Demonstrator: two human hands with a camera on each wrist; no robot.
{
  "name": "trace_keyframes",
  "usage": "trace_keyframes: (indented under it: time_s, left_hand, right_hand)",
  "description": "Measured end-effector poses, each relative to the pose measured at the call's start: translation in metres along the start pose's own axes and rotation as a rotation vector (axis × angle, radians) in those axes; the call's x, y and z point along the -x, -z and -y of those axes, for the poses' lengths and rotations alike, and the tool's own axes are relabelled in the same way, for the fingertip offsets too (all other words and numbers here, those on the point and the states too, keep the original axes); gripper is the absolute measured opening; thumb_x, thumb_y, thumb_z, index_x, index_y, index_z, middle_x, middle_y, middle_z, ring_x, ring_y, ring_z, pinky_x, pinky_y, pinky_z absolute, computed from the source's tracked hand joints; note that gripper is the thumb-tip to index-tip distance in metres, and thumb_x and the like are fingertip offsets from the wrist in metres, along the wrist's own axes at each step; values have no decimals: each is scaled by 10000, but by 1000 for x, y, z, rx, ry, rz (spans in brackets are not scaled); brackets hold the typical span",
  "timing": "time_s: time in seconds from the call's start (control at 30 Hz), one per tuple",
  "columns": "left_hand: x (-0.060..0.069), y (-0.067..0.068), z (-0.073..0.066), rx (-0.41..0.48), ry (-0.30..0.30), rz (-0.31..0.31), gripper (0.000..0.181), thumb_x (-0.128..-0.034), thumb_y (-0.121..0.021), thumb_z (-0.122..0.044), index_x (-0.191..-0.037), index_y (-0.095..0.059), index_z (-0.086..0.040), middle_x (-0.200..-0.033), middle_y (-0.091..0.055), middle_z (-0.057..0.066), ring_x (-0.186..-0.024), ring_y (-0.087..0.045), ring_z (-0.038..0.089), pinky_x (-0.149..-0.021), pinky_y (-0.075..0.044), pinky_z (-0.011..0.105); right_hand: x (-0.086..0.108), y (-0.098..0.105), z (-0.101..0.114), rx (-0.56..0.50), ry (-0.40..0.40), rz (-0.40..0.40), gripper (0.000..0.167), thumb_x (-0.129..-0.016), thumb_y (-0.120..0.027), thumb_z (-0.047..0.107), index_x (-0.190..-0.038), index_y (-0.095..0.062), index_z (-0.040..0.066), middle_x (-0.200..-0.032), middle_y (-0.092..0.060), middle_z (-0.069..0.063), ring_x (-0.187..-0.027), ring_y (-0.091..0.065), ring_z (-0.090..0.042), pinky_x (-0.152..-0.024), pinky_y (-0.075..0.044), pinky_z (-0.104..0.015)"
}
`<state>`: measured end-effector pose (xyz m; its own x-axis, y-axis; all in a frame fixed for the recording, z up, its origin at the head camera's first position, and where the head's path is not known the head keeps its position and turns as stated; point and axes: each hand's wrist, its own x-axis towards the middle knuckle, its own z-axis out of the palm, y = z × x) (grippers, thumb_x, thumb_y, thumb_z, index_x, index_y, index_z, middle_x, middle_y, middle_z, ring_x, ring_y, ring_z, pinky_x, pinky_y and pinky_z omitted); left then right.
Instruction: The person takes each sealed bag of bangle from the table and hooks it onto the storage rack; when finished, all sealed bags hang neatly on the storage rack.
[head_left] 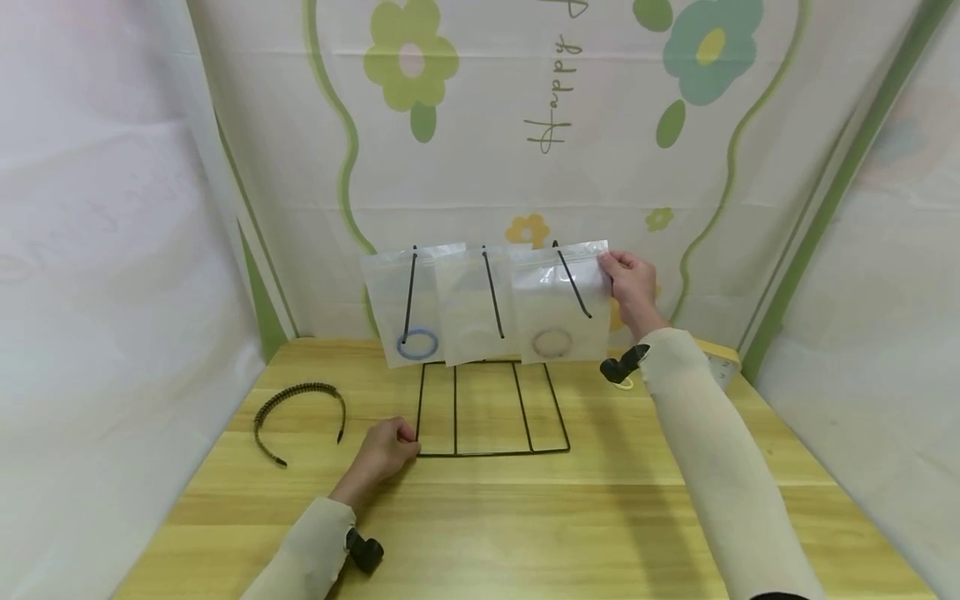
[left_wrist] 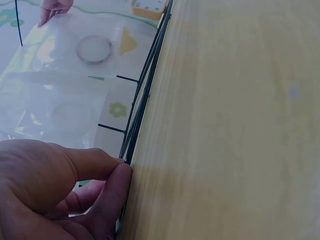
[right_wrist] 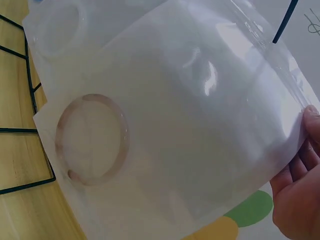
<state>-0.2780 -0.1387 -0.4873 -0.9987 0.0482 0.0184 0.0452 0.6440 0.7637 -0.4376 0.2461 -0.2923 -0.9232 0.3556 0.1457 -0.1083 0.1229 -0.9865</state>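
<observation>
A black wire display rack stands on the wooden table, its hooks pointing forward. Three translucent zip bags hang side by side from the hooks. The left bag holds a blue bangle; a whitish ring shows faintly in the middle bag. In the right zip bag lies a pinkish-brown bangle. My right hand pinches that bag's upper right corner. With thumb and fingertip, my left hand pinches the rack's front left corner, as the left wrist view also shows.
A dark coiled headband lies on the table to the left of the rack. Behind my right forearm sits a yellow-edged object, partly hidden, with a small pale ring near it. A flowered curtain closes off the back.
</observation>
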Motion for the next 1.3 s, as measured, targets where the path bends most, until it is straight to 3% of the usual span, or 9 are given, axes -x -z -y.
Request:
trace_keyframes:
  time_s: [0.2, 0.4, 0.6, 0.77, 0.97, 1.1, 1.3]
  left_hand:
    - [0, 1, 3, -4, -2, -1, 116, -847, -712, -52, -819, -600, -64, -767, -593, 31, -697, -527, 166, -634, -452, 298]
    - [0, 1, 4, -1, 2, -9, 112, -844, -708, -39, -816, -604, -69, -764, -592, 30, -695, -525, 171, -632, -450, 302]
    - [0, 0, 3, 2, 10, -4, 115, -843, -711, -40, -808, -606, -71, -752, -598, 19, -693, -534, 160, -636, -452, 298]
    - [0, 1, 3, -3, -2, -17, 115, -841, -711, -41, -811, -604, -71, -759, -594, 26, -697, -531, 168, -642, -454, 306]
    - [-1, 1, 2, -9, -7, -10, 111, -844, -709, -45, -812, -605, -67, -751, -592, 25, -691, -530, 165, -641, -455, 306]
    - [-3, 2, 1, -17, -9, -6, 111, -845, -709, -51, -811, -604, -64, -746, -590, 25, -688, -528, 163, -640, -453, 307]
    - [-4, 4, -2, -7, -5, -4, 107, -845, -709, -51, -817, -606, -60, -755, -591, 30, -691, -527, 168, -637, -451, 304]
  right_hand:
    - [-4, -5, 0, 66, 18, -15, 391, -902, -688, 375, -1165, -674, 85, -1143, -624, -17, -940, -547, -104, -761, -482, -221]
    - [-4, -10, 5, 84, 54, -24, 377, -921, -674, 349, -1168, -668, 65, -1172, -613, -39, -970, -539, -109, -857, -477, -256]
    - [-3, -11, 6, 92, 40, -28, 359, -937, -659, 324, -1181, -656, 61, -1200, -611, -60, -990, -551, -130, -899, -485, -290]
    - [-3, -11, 6, 81, 62, -26, 341, -956, -637, 301, -1191, -658, 55, -1125, -613, -24, -929, -534, -98, -793, -472, -217]
    - [-2, -5, 5, 63, 83, 45, 279, -963, -612, 189, -1186, -640, 23, -1012, -607, -3, -858, -540, -104, -654, -477, -185]
    - [1, 2, 5, 94, 127, 113, 320, -952, -574, 114, -1251, -591, -1, -1090, -608, -49, -929, -572, -128, -775, -527, -247]
    - [14, 16, -5, 192, 282, 134, 382, -937, -565, 75, -1307, -534, -15, -1277, -575, -183, -1132, -548, -226, -930, -452, -322]
